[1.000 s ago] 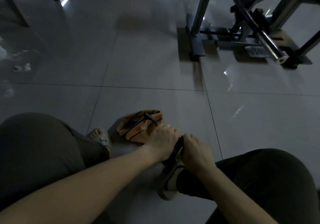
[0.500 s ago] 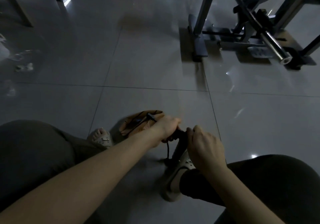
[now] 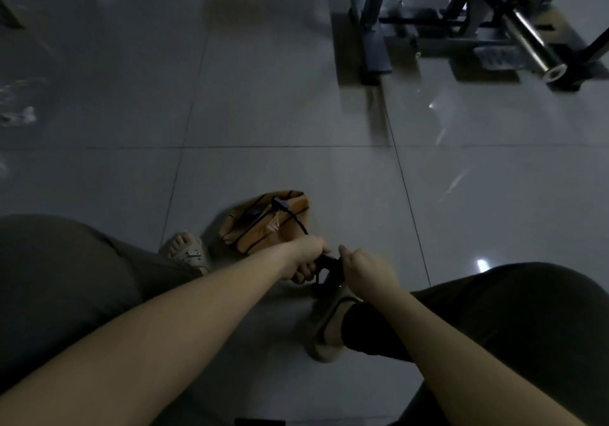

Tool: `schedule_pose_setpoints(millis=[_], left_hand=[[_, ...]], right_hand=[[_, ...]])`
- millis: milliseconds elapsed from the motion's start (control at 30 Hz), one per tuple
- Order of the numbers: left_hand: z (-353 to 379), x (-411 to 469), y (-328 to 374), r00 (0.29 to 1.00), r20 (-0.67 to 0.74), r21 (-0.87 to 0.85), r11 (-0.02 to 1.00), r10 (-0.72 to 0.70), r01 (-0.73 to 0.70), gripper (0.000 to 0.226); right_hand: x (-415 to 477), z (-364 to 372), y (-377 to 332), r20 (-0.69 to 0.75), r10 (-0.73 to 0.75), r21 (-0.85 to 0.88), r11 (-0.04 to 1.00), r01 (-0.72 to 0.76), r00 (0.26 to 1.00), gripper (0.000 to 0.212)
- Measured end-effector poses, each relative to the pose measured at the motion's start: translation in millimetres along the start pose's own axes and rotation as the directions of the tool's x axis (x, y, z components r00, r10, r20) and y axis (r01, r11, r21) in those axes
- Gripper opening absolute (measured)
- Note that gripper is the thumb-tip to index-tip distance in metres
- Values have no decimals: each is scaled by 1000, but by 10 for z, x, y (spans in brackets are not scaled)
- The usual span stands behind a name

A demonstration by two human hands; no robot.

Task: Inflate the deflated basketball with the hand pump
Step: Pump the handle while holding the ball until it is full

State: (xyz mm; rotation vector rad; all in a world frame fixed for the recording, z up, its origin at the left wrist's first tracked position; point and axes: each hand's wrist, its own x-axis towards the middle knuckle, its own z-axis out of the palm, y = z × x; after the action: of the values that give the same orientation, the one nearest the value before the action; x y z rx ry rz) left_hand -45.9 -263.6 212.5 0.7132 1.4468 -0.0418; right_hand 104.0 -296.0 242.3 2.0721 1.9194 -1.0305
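A crumpled orange basketball (image 3: 263,224) with black seams lies flat on the floor tiles between my feet. A thin black hose (image 3: 295,219) runs from a black connector on the ball's top down toward my hands. My left hand (image 3: 308,259) grips one end of the black pump handle (image 3: 328,262). On the other end, my right hand (image 3: 365,269) is curled round it. The pump's body below the handle is mostly hidden by my hands and the dim light.
My left foot (image 3: 186,249) in a light sandal rests beside the ball; my right foot (image 3: 329,327) stands under the hands. A metal exercise frame (image 3: 372,40) with a chrome bar (image 3: 534,50) stands at the back right. Small litter (image 3: 19,116) lies far left.
Both hands have risen with the pump handle from low near my right foot to a higher position, and the hose now shows above my left hand.
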Motion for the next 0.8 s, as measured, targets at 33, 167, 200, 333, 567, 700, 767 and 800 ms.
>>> schedule_pose_setpoints(millis=[33,167,200,333,567,700,767,800], left_hand=[[-30,-60,17,999,44,-20,1000,3,-2,31],[-217,-453,273,987,116,8,994,108,-110,36],[-282,-578,364,981,129,3,989,143,-145,36],[-503,-1127,636,926,198,-88,947,320,-308,33],[-582,-1384,723,886,341,-207,944,314,-255,34],[-447,-1030,562,933,273,-58,972,234,-227,41],[-382,-808,501,964,197,28,982,178,-187,43],[-369,-689,478,977,146,65,984,158,-169,45]], right_hand=[[-28,-50,-11,45,-5,44,999,3,999,46],[-137,-477,-78,114,-77,111,992,64,991,63],[-161,-614,-91,100,-112,115,988,100,989,65],[-448,-1242,-225,-3,-240,7,971,240,971,41],[-494,-1567,-314,318,-172,454,891,9,933,73],[-224,-1261,-169,482,-100,516,835,-190,870,70],[-112,-1042,-92,523,-48,508,819,-266,851,71],[-69,-932,-70,520,-23,512,809,-290,854,71]])
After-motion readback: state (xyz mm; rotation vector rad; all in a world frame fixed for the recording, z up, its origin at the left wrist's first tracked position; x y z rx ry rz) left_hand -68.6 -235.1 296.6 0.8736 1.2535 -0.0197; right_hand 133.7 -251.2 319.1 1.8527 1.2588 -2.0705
